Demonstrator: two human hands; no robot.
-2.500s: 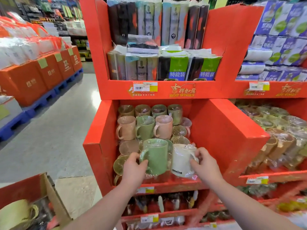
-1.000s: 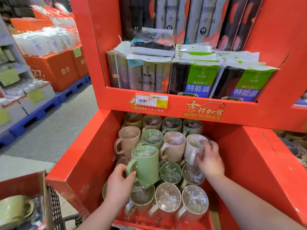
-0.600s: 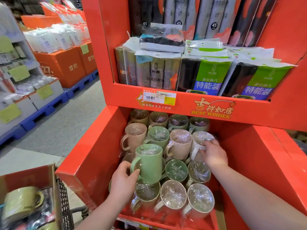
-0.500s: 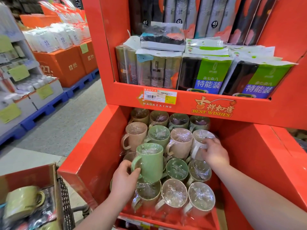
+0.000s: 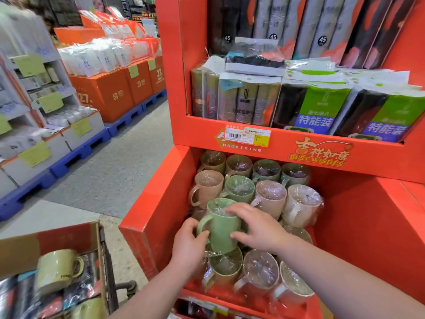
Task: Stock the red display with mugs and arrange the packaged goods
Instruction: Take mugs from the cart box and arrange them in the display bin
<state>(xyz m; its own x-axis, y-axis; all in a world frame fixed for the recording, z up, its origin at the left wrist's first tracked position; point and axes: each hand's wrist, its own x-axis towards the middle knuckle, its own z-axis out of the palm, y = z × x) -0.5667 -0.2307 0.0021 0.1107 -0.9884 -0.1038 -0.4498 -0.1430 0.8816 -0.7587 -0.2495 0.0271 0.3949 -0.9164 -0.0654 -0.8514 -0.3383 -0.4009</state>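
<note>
Both the left hand [image 5: 188, 246] and right hand [image 5: 261, 230] clasp the green mug [image 5: 219, 233], which may skid off the slick wrapped mugs [image 5: 258, 268] beneath once released.

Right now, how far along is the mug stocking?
Done: wrapped mugs fill most of the red bin. In hand: left hand and right hand hold a green mug. Left: a yellow mug in the cardboard box; one pack lying flat atop the packaged goods.
</note>
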